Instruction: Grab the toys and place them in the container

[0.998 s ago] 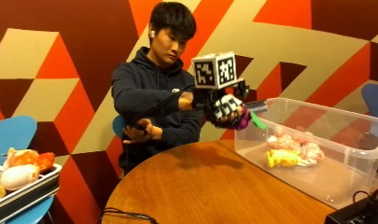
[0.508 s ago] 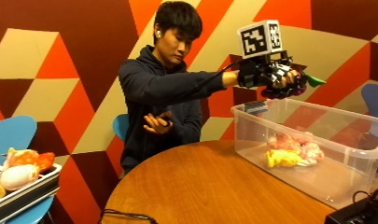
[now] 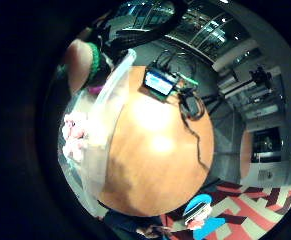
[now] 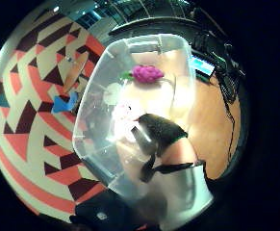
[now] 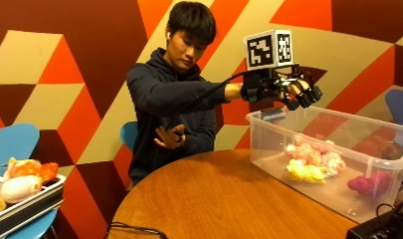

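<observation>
Black-gloved, the right hand (image 5: 290,92) hangs above the near end of the clear container (image 5: 386,162), its fingers spread and relaxed with nothing between them. A purple grape-like toy (image 5: 368,184) lies on the container floor at the far end, below and away from the palm, while pink (image 5: 313,154) and yellow (image 5: 306,173) toys sit nearer the middle. More toys wait in a tray (image 5: 25,206) on the blue chair, well apart from the hand and across the round table (image 5: 214,199), so I judge the next reach must swing that way.
</observation>
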Action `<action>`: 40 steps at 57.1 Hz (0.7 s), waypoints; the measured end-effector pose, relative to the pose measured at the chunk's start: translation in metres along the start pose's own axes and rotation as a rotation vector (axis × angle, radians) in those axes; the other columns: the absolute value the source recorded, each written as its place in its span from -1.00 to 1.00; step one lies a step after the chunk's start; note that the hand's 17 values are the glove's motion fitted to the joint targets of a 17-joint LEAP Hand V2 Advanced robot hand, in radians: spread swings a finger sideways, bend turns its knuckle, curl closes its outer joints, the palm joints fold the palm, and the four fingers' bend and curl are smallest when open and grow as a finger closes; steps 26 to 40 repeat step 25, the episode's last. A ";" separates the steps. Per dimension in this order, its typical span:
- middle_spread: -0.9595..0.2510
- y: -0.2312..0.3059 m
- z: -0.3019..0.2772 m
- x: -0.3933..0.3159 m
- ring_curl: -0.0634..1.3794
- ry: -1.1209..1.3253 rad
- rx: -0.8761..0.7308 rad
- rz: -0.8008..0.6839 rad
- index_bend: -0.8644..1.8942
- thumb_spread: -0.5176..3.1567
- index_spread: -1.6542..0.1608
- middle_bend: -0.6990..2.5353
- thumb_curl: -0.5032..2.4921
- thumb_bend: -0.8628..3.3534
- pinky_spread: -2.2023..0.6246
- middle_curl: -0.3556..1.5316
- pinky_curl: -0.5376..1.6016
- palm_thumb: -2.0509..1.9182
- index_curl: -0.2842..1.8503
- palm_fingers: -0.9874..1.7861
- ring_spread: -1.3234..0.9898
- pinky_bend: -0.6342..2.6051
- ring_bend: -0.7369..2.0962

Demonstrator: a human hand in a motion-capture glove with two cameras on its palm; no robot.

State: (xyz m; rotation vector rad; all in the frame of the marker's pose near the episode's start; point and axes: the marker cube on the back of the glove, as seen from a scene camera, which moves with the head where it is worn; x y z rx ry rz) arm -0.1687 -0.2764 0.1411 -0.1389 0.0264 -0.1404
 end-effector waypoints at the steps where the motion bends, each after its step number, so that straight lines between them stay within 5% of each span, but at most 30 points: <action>1: 0.48 0.002 0.000 0.003 -0.35 0.003 -0.001 0.004 -0.22 -0.06 0.66 -0.31 -0.36 -0.60 0.42 -0.06 -0.08 0.08 -0.40 -0.26 -0.07 0.10 0.22; 24: 0.48 0.047 0.001 0.098 -0.39 -0.029 -0.008 0.109 -0.22 -0.03 0.64 -0.33 -0.41 -0.60 0.45 -0.06 -0.14 0.09 -0.34 -0.20 -0.07 0.02 0.15; 40: 0.48 0.047 0.001 0.100 -0.39 -0.029 -0.008 0.109 -0.21 -0.02 0.64 -0.33 -0.41 -0.60 0.45 -0.07 -0.15 0.09 -0.33 -0.19 -0.07 0.02 0.14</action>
